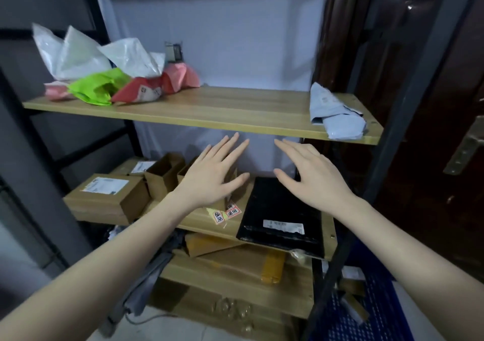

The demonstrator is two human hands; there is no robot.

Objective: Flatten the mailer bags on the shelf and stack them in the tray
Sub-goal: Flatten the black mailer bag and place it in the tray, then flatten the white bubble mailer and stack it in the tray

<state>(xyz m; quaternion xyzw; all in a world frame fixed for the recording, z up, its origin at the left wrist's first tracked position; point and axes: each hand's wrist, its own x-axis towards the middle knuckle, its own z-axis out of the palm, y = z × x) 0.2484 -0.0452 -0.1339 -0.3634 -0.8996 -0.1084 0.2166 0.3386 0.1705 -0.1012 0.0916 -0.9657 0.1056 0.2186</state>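
A heap of crumpled mailer bags lies at the left end of the top wooden shelf (209, 107): white bags (78, 55), a green bag (99, 87), a red bag (136, 93) and a pink bag (180, 77). A folded grey mailer bag (335, 112) rests at the shelf's right end. My left hand (212, 175) and my right hand (311, 178) hover in front of the rack below that shelf, palms down, fingers spread, holding nothing. A blue mesh tray (372, 309) shows at the bottom right, partly cut off.
The second shelf carries several cardboard boxes (110, 196) on the left and a flat black mailer (282, 217) on the right. Lower shelves hold brown envelopes and grey fabric. Dark metal rack posts (408, 120) frame the shelves; a dark door stands at the right.
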